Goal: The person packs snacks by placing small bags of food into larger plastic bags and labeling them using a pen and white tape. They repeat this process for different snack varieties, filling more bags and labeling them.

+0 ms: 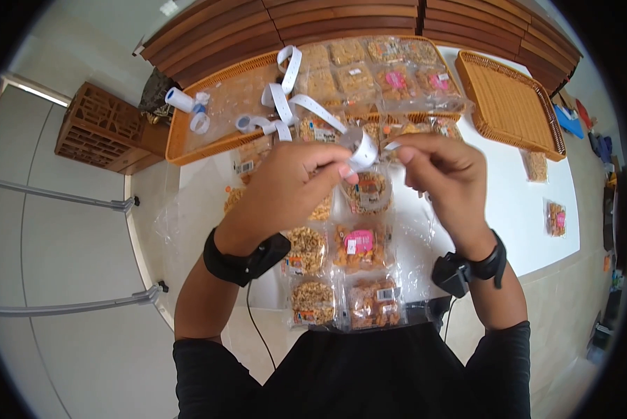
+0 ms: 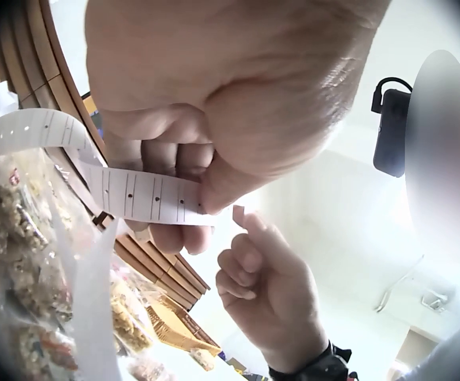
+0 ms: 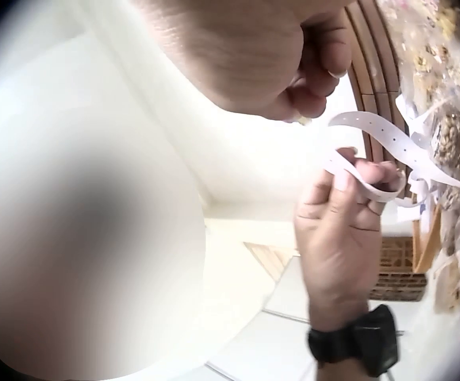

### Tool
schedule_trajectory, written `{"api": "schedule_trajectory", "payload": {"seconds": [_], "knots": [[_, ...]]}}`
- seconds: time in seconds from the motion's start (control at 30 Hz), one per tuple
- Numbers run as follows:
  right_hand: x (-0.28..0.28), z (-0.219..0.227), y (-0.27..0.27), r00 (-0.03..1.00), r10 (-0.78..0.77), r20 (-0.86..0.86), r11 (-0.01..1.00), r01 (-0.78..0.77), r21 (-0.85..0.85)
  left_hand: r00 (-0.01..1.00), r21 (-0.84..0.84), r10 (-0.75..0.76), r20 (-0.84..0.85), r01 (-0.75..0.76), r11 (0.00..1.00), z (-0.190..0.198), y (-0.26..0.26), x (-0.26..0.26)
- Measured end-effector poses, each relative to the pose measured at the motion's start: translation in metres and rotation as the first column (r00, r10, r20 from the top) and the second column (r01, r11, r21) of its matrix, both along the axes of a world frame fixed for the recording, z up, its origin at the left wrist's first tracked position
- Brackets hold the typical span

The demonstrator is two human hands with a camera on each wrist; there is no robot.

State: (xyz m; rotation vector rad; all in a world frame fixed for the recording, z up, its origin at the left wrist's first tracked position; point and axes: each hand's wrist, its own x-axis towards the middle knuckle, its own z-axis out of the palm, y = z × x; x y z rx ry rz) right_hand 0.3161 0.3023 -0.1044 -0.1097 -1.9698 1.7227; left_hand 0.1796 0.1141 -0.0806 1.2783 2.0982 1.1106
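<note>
A long white label strip curls over the packets, and its end is pinched between thumb and fingers of the left hand. In the left wrist view the strip shows small labels with dark dots and lines. Just right of it, the right hand holds a small white label between thumb and index finger, apart from the strip. Below the hands lie clear packets of nut snacks, among them one with a pink label bearing a white sticker.
A wicker tray at the back holds more packets and, at its left, white rolls. Another wicker tray stands back right. Two packets, one of them pink-labelled, lie on the white table at the right.
</note>
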Motion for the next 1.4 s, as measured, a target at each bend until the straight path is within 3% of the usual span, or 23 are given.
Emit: {"api": "schedule_trajectory", "payload": {"seconds": [0.03,0.1,0.13,0.3,0.4,0.5,0.77,0.83,0.9,1.07,1.27,1.4], "knots": [[0.007,-0.003,0.002,0.998,0.015,0.062,0.981,-0.003,-0.196,1.000,0.004,0.014,-0.004,-0.014,1.000,-0.003,-0.001,-0.003],[0.023,-0.016,0.008,0.991,0.123,0.053,0.937,-0.098,-0.336,0.999,0.004,0.051,0.003,-0.051,0.999,-0.015,-0.004,-0.012],[0.032,-0.025,0.007,0.988,0.145,0.054,0.927,-0.117,-0.355,0.998,-0.073,0.044,-0.048,-0.047,0.996,-0.008,-0.005,-0.013],[0.076,-0.065,-0.004,0.947,0.254,0.196,0.858,-0.127,-0.498,0.999,0.024,0.047,-0.006,-0.047,0.999,-0.025,-0.003,-0.017],[0.084,-0.083,-0.015,0.944,0.184,0.275,0.908,-0.056,-0.416,0.998,-0.018,0.059,-0.017,-0.059,0.998,-0.029,0.003,-0.017],[0.084,-0.078,-0.025,0.930,0.185,0.318,0.881,-0.013,-0.473,0.998,-0.022,0.057,0.008,-0.056,0.998,-0.033,0.004,-0.017],[0.094,-0.092,-0.047,0.912,0.177,0.369,0.972,-0.102,-0.214,0.999,-0.030,0.052,-0.005,-0.052,0.998,-0.034,-0.004,-0.020],[0.082,-0.087,-0.045,0.929,0.110,0.354,0.994,-0.105,-0.033,1.000,-0.023,0.028,0.004,-0.028,0.999,-0.037,-0.004,-0.021],[0.066,-0.086,-0.041,0.972,0.054,0.230,0.984,-0.091,0.154,1.000,-0.018,0.019,0.006,-0.019,1.000,-0.037,-0.002,-0.020],[0.047,-0.093,-0.048,0.957,-0.022,0.290,0.908,-0.102,0.406,1.000,0.041,0.000,0.028,-0.001,0.999,-0.040,0.000,-0.015],[0.042,-0.085,-0.051,0.941,-0.087,0.328,0.916,-0.054,0.397,1.000,0.002,-0.008,-0.012,0.008,1.000,-0.037,0.003,-0.013],[0.042,-0.096,-0.041,0.961,-0.027,0.277,0.902,-0.097,0.421,1.000,0.022,-0.014,0.014,0.013,1.000,-0.040,0.007,-0.010]]}}
